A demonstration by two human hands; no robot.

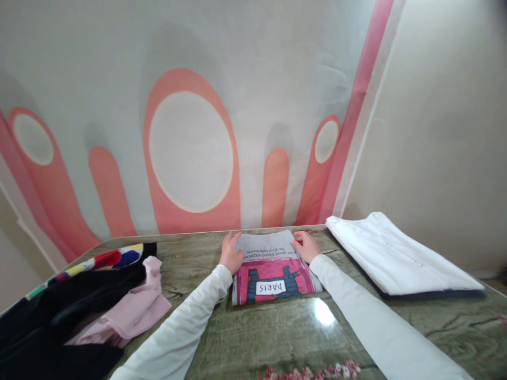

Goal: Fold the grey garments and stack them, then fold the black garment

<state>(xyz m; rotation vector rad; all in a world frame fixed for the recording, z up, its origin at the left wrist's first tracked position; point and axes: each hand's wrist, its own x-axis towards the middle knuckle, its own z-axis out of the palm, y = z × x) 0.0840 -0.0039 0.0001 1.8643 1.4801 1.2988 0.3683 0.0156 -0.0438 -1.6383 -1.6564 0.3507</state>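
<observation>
A folded grey shirt (265,244) with a pink printed panel and the word PARIS lies flat on the wood-patterned table, its lettering upside down to me. My left hand (232,254) rests along its left edge, fingers spread and thumb lying on the cloth. At the opposite edge, my right hand (307,246) has its fingers curled, thumb and forefinger closed on the fabric near the far right corner. Both arms wear long white sleeves.
Black clothing (79,301), a pale pink garment (137,311) and a multicoloured cloth (114,260) lie heaped at left. A stack of folded white clothing (400,258) sits at right, dark cloth beneath. The table (237,338) meets a wall with coral shapes (186,216).
</observation>
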